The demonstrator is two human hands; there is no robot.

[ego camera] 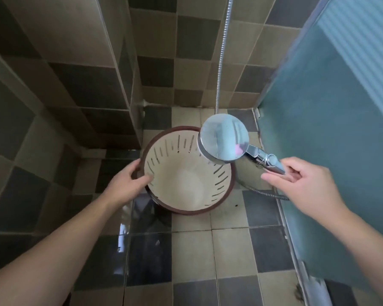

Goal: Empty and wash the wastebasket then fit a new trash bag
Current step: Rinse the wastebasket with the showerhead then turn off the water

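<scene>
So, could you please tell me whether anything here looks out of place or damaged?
Nothing looks damaged. The cream slotted wastebasket with a brown rim sits tilted, held by the left hand, and dark specks dot the checkered floor tiles beside it.

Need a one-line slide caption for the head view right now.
Left hand grips the wastebasket rim while the right hand holds the shower head over it.
</scene>
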